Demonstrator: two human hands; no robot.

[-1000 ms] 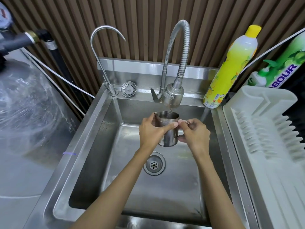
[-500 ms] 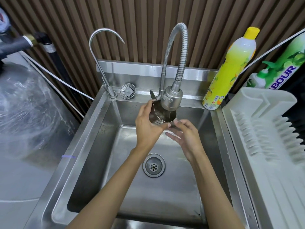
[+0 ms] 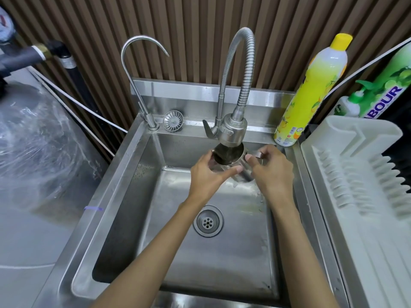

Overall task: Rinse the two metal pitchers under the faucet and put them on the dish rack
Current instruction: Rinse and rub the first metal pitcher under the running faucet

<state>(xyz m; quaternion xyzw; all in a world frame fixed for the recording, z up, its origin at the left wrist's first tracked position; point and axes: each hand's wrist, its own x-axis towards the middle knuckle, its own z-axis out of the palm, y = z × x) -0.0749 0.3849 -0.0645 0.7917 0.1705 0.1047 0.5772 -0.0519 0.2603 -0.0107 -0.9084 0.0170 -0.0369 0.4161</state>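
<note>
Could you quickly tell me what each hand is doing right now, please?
Left hand: grips the body of the small shiny steel pitcher.
Right hand: pinches the same pitcher by its handle.

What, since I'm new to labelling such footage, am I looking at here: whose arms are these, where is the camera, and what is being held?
There is no machine here. These are a person's two bare arms, filmed by one wide-angle camera worn on their head and looking down. The left hand curls its fingers round a metal pitcher, and the right hand pinches its handle. Together they hold it right under the faucet head, above a steel sink. Whether water is running is hard to tell. Only one pitcher shows. A white dish rack lies to the right. A yellow bottle stands at the sink's back corner, and a small strainer lies on the back ledge.
</note>
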